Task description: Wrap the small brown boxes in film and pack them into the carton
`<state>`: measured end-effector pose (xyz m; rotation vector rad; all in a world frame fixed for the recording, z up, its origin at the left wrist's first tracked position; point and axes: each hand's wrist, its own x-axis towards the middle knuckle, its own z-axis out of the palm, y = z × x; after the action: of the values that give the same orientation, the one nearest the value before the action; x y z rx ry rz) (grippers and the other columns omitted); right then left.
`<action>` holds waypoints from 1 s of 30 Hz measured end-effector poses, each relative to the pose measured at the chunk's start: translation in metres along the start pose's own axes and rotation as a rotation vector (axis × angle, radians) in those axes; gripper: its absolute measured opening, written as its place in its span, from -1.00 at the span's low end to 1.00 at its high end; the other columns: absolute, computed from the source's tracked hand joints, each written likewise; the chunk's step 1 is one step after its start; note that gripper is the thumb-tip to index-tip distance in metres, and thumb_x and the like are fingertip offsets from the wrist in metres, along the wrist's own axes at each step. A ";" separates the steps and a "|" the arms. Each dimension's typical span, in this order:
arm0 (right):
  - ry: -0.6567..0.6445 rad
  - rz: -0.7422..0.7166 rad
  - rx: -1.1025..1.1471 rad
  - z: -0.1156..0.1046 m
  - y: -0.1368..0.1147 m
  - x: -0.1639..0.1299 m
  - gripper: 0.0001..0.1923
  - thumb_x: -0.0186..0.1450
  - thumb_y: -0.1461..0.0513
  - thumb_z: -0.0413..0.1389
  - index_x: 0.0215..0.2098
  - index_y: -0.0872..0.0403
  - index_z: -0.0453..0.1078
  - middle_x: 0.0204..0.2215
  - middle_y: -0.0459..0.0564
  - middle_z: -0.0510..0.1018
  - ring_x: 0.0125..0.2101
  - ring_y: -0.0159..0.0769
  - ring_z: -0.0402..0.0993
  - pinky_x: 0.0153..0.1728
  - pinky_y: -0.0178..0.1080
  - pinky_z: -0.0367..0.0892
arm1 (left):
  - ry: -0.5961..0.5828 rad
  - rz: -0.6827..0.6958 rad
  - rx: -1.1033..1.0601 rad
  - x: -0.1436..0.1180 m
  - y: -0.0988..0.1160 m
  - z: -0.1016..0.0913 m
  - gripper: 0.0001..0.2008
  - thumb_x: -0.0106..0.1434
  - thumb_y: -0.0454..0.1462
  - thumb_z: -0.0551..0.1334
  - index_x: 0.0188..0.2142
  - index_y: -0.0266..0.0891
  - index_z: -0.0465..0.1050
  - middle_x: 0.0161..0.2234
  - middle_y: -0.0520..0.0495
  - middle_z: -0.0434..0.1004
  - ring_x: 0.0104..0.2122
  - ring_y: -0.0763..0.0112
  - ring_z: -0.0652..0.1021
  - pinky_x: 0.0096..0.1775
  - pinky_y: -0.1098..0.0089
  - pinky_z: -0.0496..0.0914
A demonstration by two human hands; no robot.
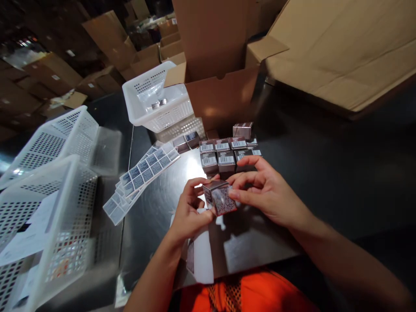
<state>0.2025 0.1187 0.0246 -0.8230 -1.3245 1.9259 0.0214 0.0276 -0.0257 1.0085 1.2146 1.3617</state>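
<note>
Both hands pinch one small silver carton over the dark table: left hand grips its side, right hand fingertips press its label face. Barcoded cartons already grouped behind; label sheets still mostly full.

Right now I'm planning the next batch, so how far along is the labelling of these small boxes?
Done: a cluster of barcoded boxes stands behind the hands. In hand: the left hand and right hand hold one small box between them. Left: several label sheets still lie fanned beside them; how many boxes remain can't be told.
</note>
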 end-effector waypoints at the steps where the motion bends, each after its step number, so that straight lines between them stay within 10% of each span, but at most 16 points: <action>1: 0.006 0.002 -0.011 0.000 0.000 0.000 -0.39 0.04 0.16 0.43 -0.10 -0.04 0.17 -0.54 -0.23 0.55 -0.21 -0.18 0.62 -0.29 -0.25 0.51 | -0.001 -0.002 -0.003 0.000 0.000 0.000 -0.47 -0.05 -0.43 0.36 -0.07 -0.05 0.35 0.17 -0.10 0.50 -0.13 0.32 0.62 -0.39 0.54 0.44; 12: 0.107 -0.077 -0.122 0.003 0.007 -0.002 -0.33 -0.05 0.18 0.48 -0.11 -0.05 0.20 -0.57 -0.29 0.37 -0.37 -0.29 0.56 -0.36 -0.29 0.51 | -0.013 -0.004 0.046 -0.001 0.003 0.001 -0.48 -0.06 -0.47 0.35 -0.09 -0.08 0.35 0.10 -0.08 0.56 -0.66 0.80 0.22 -0.62 0.62 0.03; 19: -0.180 0.130 0.052 -0.003 0.008 0.006 -0.28 -0.03 0.17 0.47 0.01 -0.04 0.25 -0.04 0.02 0.49 -0.12 -0.23 0.56 -0.23 -0.20 0.53 | -0.042 0.095 0.111 -0.003 0.018 -0.001 -0.46 -0.14 -0.47 0.36 -0.12 -0.10 0.41 -0.24 0.03 0.64 -0.59 0.65 0.34 -0.57 0.61 0.16; 26: -0.229 0.176 0.064 -0.002 0.008 0.005 -0.19 -0.06 0.23 0.48 0.09 -0.02 0.24 -0.09 0.02 0.60 -0.17 -0.27 0.60 -0.16 -0.20 0.49 | -0.172 0.105 -0.048 -0.007 0.019 -0.014 -0.51 0.02 -0.10 0.47 -0.04 -0.09 0.52 -0.16 -0.04 0.62 -0.66 0.73 0.14 -0.62 0.56 0.00; 30: -0.227 0.214 0.092 0.002 0.004 0.002 -0.20 -0.03 0.27 0.46 0.09 -0.02 0.21 -0.12 0.00 0.63 -0.26 -0.34 0.62 -0.21 -0.23 0.50 | -0.069 0.051 -0.042 -0.007 0.017 -0.012 -0.66 0.11 -0.04 0.44 -0.19 -0.15 0.58 -0.23 -0.08 0.64 -0.56 0.58 0.41 -0.53 0.53 0.21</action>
<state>0.1989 0.1183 0.0208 -0.7427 -1.3092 2.2871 0.0078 0.0191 -0.0102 1.0543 1.1117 1.3756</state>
